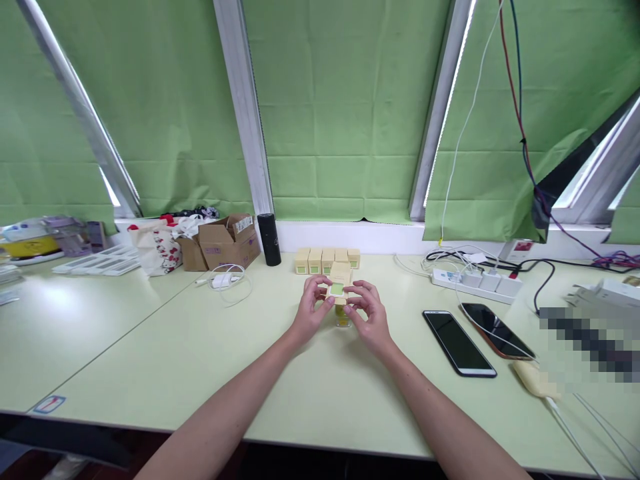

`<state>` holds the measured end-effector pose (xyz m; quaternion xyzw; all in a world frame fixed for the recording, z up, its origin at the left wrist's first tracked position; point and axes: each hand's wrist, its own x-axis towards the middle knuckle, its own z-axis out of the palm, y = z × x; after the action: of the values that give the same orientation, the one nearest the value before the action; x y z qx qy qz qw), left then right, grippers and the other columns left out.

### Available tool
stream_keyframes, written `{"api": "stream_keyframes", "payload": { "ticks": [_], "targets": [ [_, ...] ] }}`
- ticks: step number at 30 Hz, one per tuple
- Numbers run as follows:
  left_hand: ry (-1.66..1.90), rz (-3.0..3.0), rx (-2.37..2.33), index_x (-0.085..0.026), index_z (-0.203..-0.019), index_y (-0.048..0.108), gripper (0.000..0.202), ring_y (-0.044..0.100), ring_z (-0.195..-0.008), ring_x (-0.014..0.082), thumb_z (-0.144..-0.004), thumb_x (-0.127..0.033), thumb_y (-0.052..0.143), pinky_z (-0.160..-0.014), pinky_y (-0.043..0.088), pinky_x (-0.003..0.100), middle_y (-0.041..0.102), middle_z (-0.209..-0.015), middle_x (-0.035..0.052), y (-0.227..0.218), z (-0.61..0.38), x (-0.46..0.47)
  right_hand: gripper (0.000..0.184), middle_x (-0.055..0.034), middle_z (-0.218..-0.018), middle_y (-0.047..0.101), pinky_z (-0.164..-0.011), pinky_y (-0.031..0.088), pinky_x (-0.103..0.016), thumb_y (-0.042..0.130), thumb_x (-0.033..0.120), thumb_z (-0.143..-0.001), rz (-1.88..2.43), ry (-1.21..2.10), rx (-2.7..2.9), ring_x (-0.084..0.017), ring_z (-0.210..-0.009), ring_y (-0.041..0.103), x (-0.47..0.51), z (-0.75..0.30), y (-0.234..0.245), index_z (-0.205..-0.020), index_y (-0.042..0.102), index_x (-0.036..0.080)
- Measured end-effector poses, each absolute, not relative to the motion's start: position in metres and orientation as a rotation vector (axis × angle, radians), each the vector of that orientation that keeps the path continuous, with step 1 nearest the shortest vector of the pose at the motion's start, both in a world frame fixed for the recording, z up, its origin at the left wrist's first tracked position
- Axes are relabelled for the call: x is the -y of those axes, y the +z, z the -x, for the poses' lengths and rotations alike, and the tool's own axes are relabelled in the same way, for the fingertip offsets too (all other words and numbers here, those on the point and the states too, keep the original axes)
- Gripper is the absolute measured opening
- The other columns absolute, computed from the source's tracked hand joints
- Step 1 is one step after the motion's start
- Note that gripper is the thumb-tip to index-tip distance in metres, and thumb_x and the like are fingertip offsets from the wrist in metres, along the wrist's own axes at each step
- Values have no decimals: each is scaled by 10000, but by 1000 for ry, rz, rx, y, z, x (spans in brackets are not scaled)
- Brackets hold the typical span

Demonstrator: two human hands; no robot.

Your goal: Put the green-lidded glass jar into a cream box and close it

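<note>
Left hand: the left hand [311, 308] grips the left side of a small cream box [339, 288], fingers curled round its edge.
Right hand: the right hand [369, 313] pinches the same box from the right, thumb and fingertips on it.
Small cream box: held between both hands just above the table [150, 360], mid-scene, its green label facing the camera; something yellow sits right beneath it, too hidden to identify.
Row of boxes: five alike cream boxes [327, 260] stand side by side just beyond the hands, near the far wall.
Right side: two phones [459, 343] lie flat, screens dark; a power strip [477, 280] lies farther back.
Left side: a black cylinder [269, 239] stands beside an open cardboard box [229, 241].
</note>
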<state>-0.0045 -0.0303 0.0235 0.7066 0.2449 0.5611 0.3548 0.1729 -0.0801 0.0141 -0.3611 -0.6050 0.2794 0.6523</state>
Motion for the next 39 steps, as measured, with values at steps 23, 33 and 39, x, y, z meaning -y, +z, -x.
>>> {"api": "stream_keyframes", "payload": {
  "ticks": [23, 33, 39],
  "targets": [
    [1452, -1925, -606, -264, -1246, 577, 386, 637, -1038, 217, -949, -454, 735, -945, 540, 412, 462, -1357, 101, 25, 5, 33, 290, -110, -1386, 511, -849, 645, -401, 763, 433, -924, 844, 625, 1316, -154, -819, 765, 77, -172, 14, -1152, 769, 255],
    [1471, -1936, -641, -265, -1225, 576, 344, 625, -1015, 202, -960, -429, 722, -941, 550, 406, 475, -1327, 90, 24, 4, 33, 235, -118, -1278, 609, -837, 652, -390, 738, 410, -932, 853, 600, 1318, -241, -1065, 737, 73, -172, 10, -1110, 786, 265],
    [1478, -1936, -656, -269, -1212, 575, 331, 621, -1012, 199, -965, -437, 717, -943, 546, 401, 479, -1305, 81, 23, 3, 32, 209, -119, -1280, 612, -821, 645, -376, 736, 390, -929, 858, 604, 1317, -239, -1077, 729, 74, -172, 11, -1089, 787, 267]
  ]
}}
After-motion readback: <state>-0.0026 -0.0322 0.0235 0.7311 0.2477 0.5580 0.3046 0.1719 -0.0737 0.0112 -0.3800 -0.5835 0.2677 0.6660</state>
